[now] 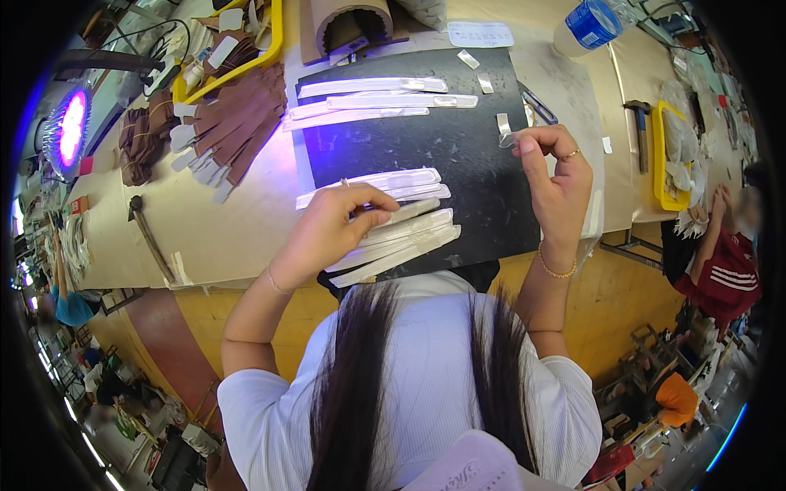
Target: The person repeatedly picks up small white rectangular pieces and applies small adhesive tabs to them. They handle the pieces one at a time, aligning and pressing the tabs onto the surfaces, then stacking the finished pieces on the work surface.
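My left hand (pixel 345 219) is closed over the lower pile of white strips (pixel 409 244), thumb and fingertips pinching the end of one pale strip (pixel 412 210). My right hand (pixel 558 176) holds a small clear-and-white piece of film (pixel 503 125) between thumb and forefinger, at the right edge of the black mat (pixel 483 188). Three long white strips (pixel 385 100) lie on the mat farther from me. Beyond the held piece, two small whitish pieces (pixel 485 83) lie on the mat.
Brown strap pieces (pixel 237 123) spill beside a yellow tray (pixel 277 37) at the far left. Two hammers lie on the table, one left (pixel 149 233), one right (pixel 641 135). A glowing lamp (pixel 70 131) stands left. A blue-labelled tub (pixel 585 31) is far right. Another person (pixel 725 274) sits at the right.
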A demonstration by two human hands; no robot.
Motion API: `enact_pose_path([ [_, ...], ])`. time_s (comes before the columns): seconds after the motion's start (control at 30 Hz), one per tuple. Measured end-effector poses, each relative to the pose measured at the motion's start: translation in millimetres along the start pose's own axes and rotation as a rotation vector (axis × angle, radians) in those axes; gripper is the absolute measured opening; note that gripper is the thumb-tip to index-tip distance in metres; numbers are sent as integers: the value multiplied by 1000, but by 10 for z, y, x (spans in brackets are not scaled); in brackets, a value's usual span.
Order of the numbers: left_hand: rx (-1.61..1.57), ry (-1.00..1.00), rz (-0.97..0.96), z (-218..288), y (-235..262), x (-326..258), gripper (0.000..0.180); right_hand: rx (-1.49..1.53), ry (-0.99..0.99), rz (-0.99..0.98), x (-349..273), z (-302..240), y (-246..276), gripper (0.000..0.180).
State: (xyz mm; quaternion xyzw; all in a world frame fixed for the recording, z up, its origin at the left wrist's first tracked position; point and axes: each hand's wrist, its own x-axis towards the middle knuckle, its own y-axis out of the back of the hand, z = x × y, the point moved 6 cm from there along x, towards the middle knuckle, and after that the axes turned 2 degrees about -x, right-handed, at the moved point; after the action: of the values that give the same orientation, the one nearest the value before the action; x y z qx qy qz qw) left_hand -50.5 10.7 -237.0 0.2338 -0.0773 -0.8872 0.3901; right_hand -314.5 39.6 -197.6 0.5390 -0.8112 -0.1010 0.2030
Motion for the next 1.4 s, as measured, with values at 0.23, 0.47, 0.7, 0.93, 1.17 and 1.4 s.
enact_pose_path([
  [0.23,558,-236,263,19,69,205,13,-34,-29,8,-28,-5,30,7],
  [0.47,607,-388,371,107,294,645,21,-117,18,-3,-2,-17,-36,6],
  [0.7,634,-517,344,232,119,1245,23,-253,65,23,37,-112,-26,6],
  [0.93,634,-332,209,275,99,1400,20,-424,110,118,33,-54,51,5],
  [1.17,-47,-226,144,608,225,1105,22,-567,357,337,164,-278,-43,11],
  [1.4,-54,-272,153,866,216,820,23,-496,539,148,162,-542,-449,12],
])
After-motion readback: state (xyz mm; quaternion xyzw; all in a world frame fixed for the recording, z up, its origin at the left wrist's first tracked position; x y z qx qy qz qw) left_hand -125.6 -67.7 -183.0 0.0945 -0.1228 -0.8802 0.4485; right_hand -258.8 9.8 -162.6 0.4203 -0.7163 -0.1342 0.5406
